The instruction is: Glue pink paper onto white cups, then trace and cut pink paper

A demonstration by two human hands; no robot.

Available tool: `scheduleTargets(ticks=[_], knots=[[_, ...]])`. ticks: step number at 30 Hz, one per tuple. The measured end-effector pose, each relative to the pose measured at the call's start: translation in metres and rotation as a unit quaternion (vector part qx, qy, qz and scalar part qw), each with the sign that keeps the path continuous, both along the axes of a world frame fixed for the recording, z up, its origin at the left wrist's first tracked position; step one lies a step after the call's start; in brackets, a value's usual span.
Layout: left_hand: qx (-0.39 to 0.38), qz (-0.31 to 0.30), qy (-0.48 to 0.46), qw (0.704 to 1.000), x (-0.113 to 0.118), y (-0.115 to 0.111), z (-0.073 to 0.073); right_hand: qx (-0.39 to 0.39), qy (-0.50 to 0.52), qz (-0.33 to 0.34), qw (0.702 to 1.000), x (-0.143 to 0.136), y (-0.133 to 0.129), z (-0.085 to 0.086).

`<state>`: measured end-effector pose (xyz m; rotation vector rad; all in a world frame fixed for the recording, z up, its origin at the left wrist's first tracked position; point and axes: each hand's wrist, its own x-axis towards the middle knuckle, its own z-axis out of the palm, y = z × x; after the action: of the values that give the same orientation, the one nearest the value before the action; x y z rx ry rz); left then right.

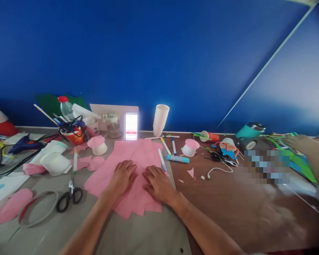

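Several overlapping sheets of pink paper (pixel 133 152) lie fanned out on the grey table in front of me. My left hand (pixel 124 175) rests on the left part of the sheets, its fingers stretched forward. On their right part lies my right hand (pixel 158 182), palm down with fingers extended. Neither hand grips anything. A white marker (pixel 162 159) lies just beyond my right hand, near the edge of the sheets. Scissors with black handles (pixel 70 198) lie to the left of the paper. Behind the sheets stands a brightly lit, blurred-out screen (pixel 131 126).
On the left are a grey tape ring (pixel 38 209), white cups (pixel 55 163) and a pen holder (pixel 72 134). A glass jar (pixel 112 125) and a stack of white cups (pixel 161 120) stand near the blue wall. To the right are a glue stick (pixel 178 159) and another person's arm (pixel 312 152).
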<state>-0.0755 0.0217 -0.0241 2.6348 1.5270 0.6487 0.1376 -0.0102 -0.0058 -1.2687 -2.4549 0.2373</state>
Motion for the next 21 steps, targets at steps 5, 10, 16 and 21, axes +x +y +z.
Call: scheduleTargets(ticks=[5,10,16,21], knots=[[0.003,0.005,-0.012,1.000,-0.001,0.001,-0.003,0.064,0.079,-0.079,0.992,0.008,0.009,-0.004],[0.008,0.005,-0.024,1.000,-0.001,0.001,-0.003,0.126,0.047,-0.248,0.959,0.033,0.029,-0.012],[-0.004,0.017,-0.007,1.000,0.001,0.002,-0.002,0.060,-0.005,-0.341,0.938,0.049,0.045,-0.018],[-0.005,0.014,-0.005,1.000,0.001,0.000,-0.001,0.085,0.010,-0.312,0.946,0.047,0.042,-0.014]])
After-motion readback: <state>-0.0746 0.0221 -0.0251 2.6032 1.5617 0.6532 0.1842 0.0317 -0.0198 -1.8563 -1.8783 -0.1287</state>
